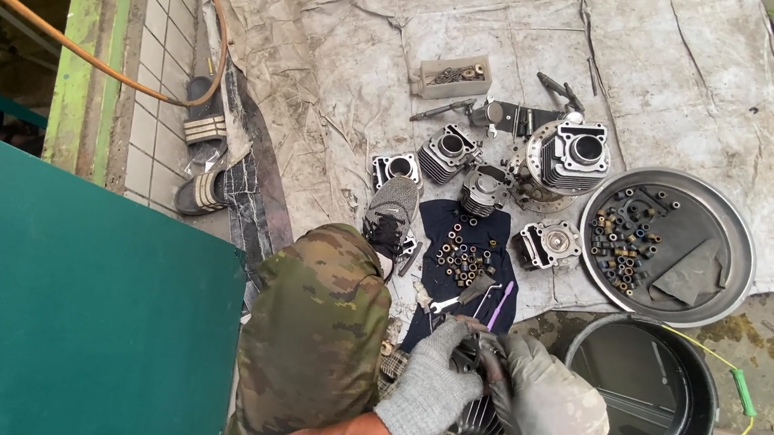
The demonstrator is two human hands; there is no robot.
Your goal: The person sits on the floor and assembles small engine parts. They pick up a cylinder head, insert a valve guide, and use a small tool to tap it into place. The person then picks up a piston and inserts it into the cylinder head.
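Observation:
Both my hands wear grey work gloves. My left hand and my right hand close together around a dark finned engine cylinder held over my lap. Just beyond it lies a dark blue cloth with several small bolts and nuts, a wrench and a purple tool. Farther out on the grey tarp stand several finned engine cylinders, the largest one with a square top.
A round metal pan holding small parts and a rag sits at right. A dark bucket with a yellow-green cord stands beside my right hand. A small tray of bolts, sandals, an orange hose and a green panel lie left.

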